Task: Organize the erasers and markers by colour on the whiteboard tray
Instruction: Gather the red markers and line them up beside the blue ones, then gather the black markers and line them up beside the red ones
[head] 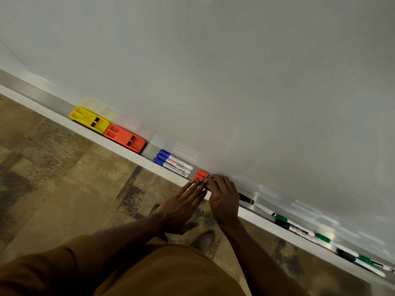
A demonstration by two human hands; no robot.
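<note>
On the whiteboard tray (128, 151) lie a yellow eraser (89, 119) and, touching its right end, an orange eraser (125, 138). Right of them three blue-capped markers (172, 163) lie side by side. Red-capped markers (201, 175) come after, their bodies hidden under my hands. My left hand (183, 205) is flat, fingertips against the red markers. My right hand (223, 197) curls over them from the right. Further right lie black-capped markers (248, 199) and green-capped markers (322, 238), mixed along the tray.
The whiteboard (235, 82) fills the upper view and reflects the tray's things. Below is a mottled brown floor (53, 189) with my shoes (204, 241) close to the wall. My brown clothing fills the bottom of the view.
</note>
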